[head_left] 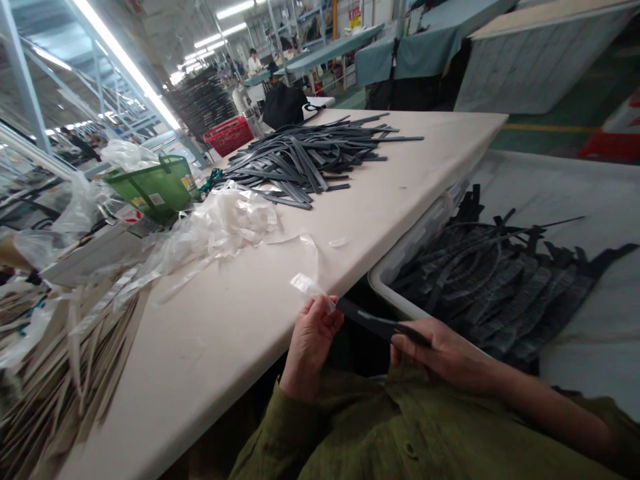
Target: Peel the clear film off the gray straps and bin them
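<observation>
At the table's near edge my left hand is closed in a pinch on a white translucent backing strip, whose free end sticks up past the fingers. A dark fabric strip stretches from those fingertips to my right hand. The fingers of my right hand are wrapped around the dark strip, with its far end folded at the grip. On the table lies a heap of dark grey strips, and nearer stands a crumpled pile of white backing film.
A white tub to the right of the table holds many dark strips. Brown strips lie at the left. A green bag, a red basket and a black bag stand along the far side.
</observation>
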Action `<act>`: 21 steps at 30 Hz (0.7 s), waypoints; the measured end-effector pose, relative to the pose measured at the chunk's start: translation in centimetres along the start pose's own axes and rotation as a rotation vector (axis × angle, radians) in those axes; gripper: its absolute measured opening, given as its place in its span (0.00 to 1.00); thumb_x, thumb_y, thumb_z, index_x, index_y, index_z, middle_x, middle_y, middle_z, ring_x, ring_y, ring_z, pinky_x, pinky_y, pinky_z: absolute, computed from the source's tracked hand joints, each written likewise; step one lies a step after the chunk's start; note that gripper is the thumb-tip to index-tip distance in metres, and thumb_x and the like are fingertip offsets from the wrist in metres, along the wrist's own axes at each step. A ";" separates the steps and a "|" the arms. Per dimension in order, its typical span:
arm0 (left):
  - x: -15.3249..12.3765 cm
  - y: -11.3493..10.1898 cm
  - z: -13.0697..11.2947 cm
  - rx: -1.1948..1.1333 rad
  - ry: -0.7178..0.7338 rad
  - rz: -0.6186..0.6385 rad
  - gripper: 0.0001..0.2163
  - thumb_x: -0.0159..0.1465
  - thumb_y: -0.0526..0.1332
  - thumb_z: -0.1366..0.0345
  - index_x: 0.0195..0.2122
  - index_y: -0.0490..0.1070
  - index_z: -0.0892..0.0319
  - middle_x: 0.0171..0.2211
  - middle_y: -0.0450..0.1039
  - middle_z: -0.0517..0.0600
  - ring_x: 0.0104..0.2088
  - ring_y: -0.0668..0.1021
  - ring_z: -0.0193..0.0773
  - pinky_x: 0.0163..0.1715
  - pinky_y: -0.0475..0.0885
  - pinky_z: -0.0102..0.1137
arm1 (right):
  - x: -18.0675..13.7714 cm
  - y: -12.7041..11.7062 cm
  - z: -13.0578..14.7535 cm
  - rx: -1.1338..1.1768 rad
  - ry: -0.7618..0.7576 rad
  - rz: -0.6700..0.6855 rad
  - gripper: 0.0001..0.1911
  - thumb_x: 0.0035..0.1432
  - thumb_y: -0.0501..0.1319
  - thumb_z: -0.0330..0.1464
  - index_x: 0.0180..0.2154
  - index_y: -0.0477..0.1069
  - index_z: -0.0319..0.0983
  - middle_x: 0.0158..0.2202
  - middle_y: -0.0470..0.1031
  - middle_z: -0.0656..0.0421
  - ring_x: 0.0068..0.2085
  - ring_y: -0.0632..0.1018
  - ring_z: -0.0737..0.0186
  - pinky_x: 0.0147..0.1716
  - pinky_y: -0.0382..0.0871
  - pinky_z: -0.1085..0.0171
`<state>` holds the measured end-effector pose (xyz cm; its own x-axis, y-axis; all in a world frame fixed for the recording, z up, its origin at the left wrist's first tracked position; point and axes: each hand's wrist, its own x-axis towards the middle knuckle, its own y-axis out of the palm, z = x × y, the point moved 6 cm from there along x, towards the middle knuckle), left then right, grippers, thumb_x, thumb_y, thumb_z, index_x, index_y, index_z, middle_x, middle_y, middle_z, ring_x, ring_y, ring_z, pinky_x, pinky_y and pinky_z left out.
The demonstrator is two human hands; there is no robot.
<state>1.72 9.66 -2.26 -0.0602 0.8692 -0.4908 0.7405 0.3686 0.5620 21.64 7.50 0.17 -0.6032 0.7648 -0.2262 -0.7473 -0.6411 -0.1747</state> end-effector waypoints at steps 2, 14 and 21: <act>0.1 0.2 0.0 0.006 0.004 0.002 0.19 0.45 0.77 0.56 0.30 0.73 0.60 0.31 0.79 0.47 0.26 0.80 0.31 0.26 0.74 0.23 | -0.9 0.6 0.1 -0.088 -0.047 0.021 0.30 0.66 0.50 0.55 0.30 0.74 0.38 0.26 0.73 0.58 0.25 0.72 0.63 0.24 0.64 0.66; -1.1 0.6 2.7 0.104 -0.021 0.061 0.18 0.45 0.78 0.57 0.30 0.76 0.62 0.27 0.78 0.47 0.26 0.79 0.32 0.30 0.74 0.26 | 0.9 1.4 -0.9 -0.060 0.042 -0.065 0.32 0.64 0.49 0.59 0.31 0.71 0.37 0.26 0.71 0.59 0.20 0.70 0.67 0.18 0.63 0.68; -1.6 -1.2 4.2 0.042 0.006 -0.059 0.19 0.44 0.78 0.55 0.30 0.77 0.62 0.27 0.77 0.47 0.27 0.77 0.32 0.30 0.72 0.26 | -0.6 0.9 -2.8 0.020 0.116 0.072 0.35 0.61 0.51 0.61 0.33 0.73 0.35 0.31 0.76 0.54 0.24 0.74 0.64 0.23 0.67 0.67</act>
<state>3.77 6.46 -4.92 -0.1088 0.8484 -0.5180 0.7632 0.4052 0.5034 22.14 6.30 -2.55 -0.6199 0.7037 -0.3471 -0.7096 -0.6916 -0.1347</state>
